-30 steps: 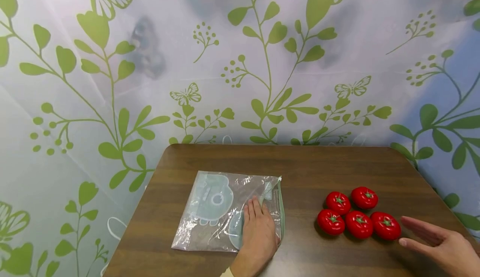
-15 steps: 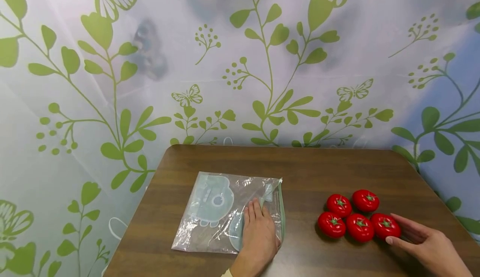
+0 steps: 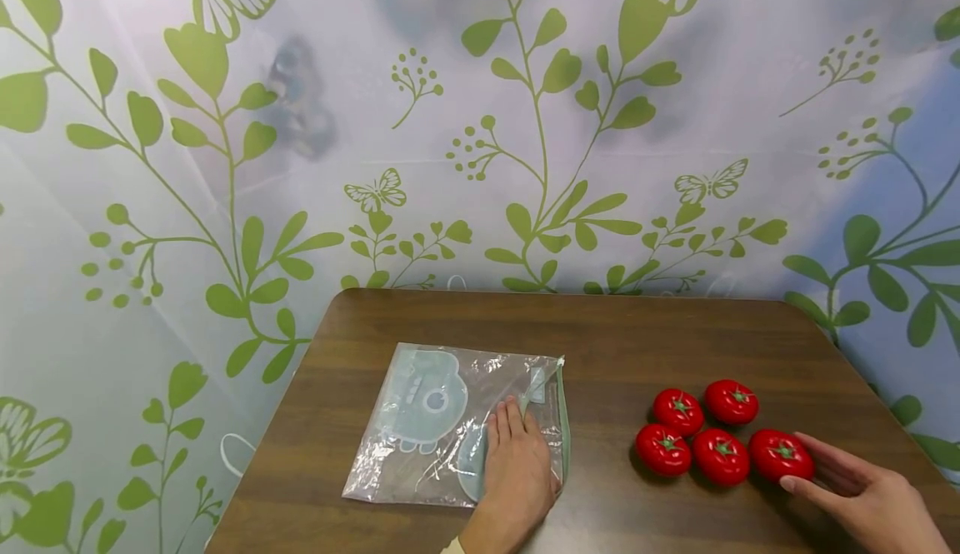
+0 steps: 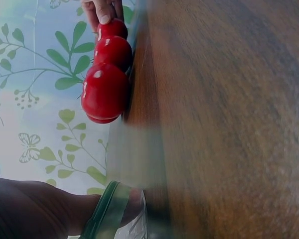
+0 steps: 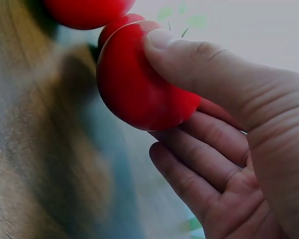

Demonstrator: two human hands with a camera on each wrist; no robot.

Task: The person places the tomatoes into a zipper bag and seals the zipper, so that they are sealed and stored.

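Observation:
Five red tomatoes with green stems are on the brown table's right side. My right hand point(image 3: 873, 491) grips the rightmost tomato point(image 3: 781, 456), thumb on the near side and fingers behind; in the right wrist view the thumb presses on that tomato point(image 5: 134, 79). Beside it are a front tomato point(image 3: 721, 456) and a back one point(image 3: 731, 402). My left hand point(image 3: 517, 471) lies flat, fingers straight, on a clear plastic bag point(image 3: 480, 371) with pale blue prints and a green edge strip. Part of the bag is hidden under that hand.
The brown table point(image 3: 600, 329) has rounded back corners. Behind it hangs a pale cloth point(image 3: 420, 229) with green leaves and butterflies. A thin white loop point(image 3: 236, 454) shows at the table's left edge.
My right hand has come in from the right and taken hold of the rightmost tomato, which has shifted slightly right, apart from its neighbour. My left hand has stayed on the bag.

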